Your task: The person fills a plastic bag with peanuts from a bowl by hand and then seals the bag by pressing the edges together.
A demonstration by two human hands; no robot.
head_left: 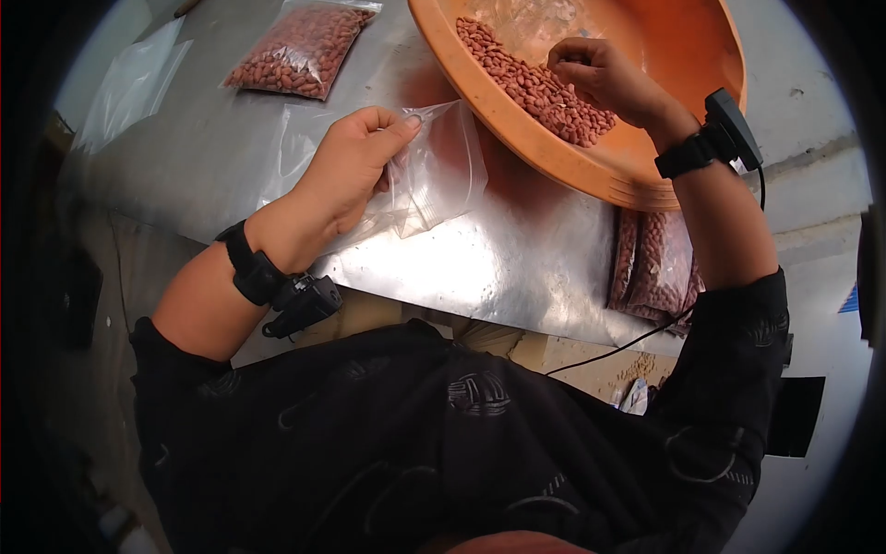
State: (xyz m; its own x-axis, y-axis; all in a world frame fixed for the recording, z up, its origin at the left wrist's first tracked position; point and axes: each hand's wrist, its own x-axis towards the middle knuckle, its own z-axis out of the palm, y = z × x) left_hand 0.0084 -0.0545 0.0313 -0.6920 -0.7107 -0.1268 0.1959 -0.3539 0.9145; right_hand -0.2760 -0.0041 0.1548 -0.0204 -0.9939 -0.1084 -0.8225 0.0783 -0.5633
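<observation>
My left hand (346,166) pinches a clear plastic bag (448,180) between thumb and fingers. The bag looks flat, and it hangs just above the metal table, left of a large orange basin (637,189). Over the basin is my right hand (614,83), its fingers curled inward. Whether anything lies inside those fingers is hidden from me. Below and left of it, reddish-skinned peanuts (531,88) are heaped against the basin's near wall. Crumpled clear plastic (535,23) lies behind the heap.
A filled bag of peanuts (305,51) lies on the metal table (415,268) at the back left. More filled bags (651,263) sit under the basin's near right rim. Flat clear bags (134,83) lie far left. A black cable (614,351) runs near my right arm.
</observation>
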